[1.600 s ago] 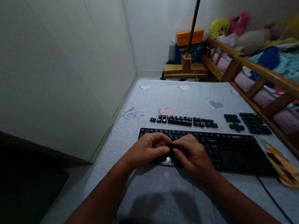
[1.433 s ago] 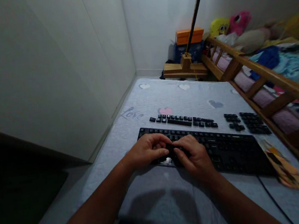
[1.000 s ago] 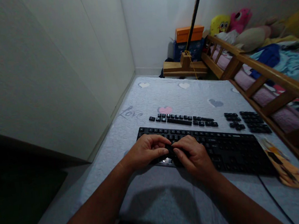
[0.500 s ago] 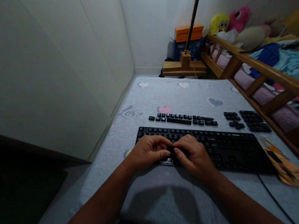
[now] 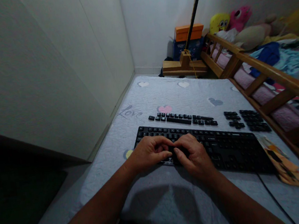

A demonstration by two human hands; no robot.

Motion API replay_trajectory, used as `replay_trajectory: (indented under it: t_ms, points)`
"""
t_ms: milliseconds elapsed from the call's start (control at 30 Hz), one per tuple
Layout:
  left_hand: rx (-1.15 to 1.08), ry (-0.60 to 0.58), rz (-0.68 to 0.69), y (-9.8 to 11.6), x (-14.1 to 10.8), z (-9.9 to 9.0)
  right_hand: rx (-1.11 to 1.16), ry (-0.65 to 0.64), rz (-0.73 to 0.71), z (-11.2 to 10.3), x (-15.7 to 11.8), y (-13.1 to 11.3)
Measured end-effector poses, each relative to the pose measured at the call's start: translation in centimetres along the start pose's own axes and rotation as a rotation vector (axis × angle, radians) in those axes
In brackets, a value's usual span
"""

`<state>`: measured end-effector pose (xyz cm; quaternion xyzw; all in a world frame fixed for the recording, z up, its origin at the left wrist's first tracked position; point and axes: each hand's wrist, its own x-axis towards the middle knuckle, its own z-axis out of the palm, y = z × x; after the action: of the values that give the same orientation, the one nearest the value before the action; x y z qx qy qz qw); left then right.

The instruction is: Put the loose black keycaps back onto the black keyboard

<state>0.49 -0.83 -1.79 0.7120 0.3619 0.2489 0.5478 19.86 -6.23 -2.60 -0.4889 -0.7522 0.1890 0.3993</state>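
A black computer keyboard [image 5: 235, 152] lies at a slant on the padded, heart-patterned cover. On its right part, keycaps are off and dark sockets show. My left hand [image 5: 150, 151] is over the lower left of the keyboard, its thumb and index finger curled into a pinch. Right beside it, my right hand [image 5: 193, 153] is pinched too, and the two index fingertips meet. Anything between the fingertips is too dark and covered to make out. Just behind the keyboard are loose keycaps [image 5: 200, 122] in rows, with a long space bar [image 5: 179, 121] among them.
More loose keycaps [image 5: 253, 120] sit in groups at the right. An orange cloth [image 5: 288, 171] with dark thin items on it touches the keyboard's right end. A cable [image 5: 274, 196] runs toward me. A wooden bed rail [image 5: 266, 73] borders the right, a pale cabinet [image 5: 79, 62] the left.
Both hands stay at the same spot over the keyboard. The left fingertips have shifted very slightly to the right, and the grip looks otherwise unchanged.
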Motion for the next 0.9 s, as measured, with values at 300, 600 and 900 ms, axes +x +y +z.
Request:
replay_trajectory:
  t_ms: [300,600,900]
  points:
    - [-0.016,0.001,-0.014,0.3,0.0,-0.1,0.021,-0.007,0.012,-0.7,-0.1,0.1]
    - [-0.028,0.047,0.053,0.2,0.1,-0.2,0.002,0.032,0.004,-0.9,-0.2,0.6]
    - [-0.056,0.024,0.029,0.7,-0.1,-0.4,-0.080,0.075,-0.105,-0.8,0.0,0.4]
